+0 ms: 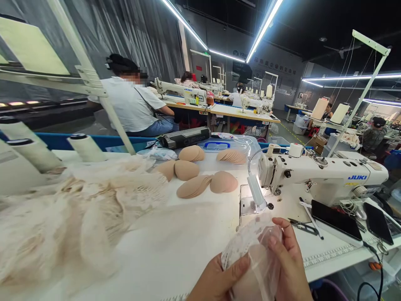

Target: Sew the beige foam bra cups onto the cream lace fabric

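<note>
Both hands hold a sheer white lace piece (250,255) at the table's front edge, just below the sewing machine's needle area. My left hand (219,276) grips its left side, thumb on top. On the right side, my right hand (290,255) pinches the fabric between thumb and fingers. A beige rounded shape shows through the sheer cloth. The white JUKI sewing machine (313,175) stands beyond my hands, its small lamp (256,189) lit over the metal plate. Stacks of beige oval pads (224,182) lie left of the machine.
A heap of cream lace fabric (94,217) covers the table's left side, near thread cones (86,147). Snips (303,226), a black phone (336,219) and cables lie at right. A plastic box (232,148) stands behind the pads. A person in white (125,104) sits beyond.
</note>
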Action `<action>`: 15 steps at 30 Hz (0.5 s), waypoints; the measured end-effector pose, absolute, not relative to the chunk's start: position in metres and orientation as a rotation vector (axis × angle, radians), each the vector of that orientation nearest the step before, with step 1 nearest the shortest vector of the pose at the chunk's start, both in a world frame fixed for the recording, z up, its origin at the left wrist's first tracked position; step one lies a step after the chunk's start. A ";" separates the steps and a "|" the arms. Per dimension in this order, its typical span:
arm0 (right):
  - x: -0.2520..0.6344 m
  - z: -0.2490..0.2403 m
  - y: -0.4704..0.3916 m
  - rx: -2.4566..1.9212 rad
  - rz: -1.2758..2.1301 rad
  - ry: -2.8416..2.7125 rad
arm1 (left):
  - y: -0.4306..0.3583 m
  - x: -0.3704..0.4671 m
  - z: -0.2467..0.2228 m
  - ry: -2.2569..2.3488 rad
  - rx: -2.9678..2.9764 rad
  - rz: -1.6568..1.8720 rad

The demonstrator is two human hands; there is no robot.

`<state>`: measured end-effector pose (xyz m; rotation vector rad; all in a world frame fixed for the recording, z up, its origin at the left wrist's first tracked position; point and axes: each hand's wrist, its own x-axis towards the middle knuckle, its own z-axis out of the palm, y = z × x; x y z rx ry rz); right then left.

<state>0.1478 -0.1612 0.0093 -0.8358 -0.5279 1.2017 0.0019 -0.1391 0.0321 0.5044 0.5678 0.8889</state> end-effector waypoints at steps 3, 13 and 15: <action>0.152 0.005 -0.157 -0.859 1.281 -0.519 | -0.137 0.003 0.036 0.591 0.484 0.911; 0.154 -0.018 -0.162 -0.918 1.333 -0.613 | -0.125 0.005 0.039 0.750 0.301 0.989; 0.154 -0.019 -0.162 -0.930 1.326 -0.622 | -0.125 0.005 0.039 0.763 0.277 1.007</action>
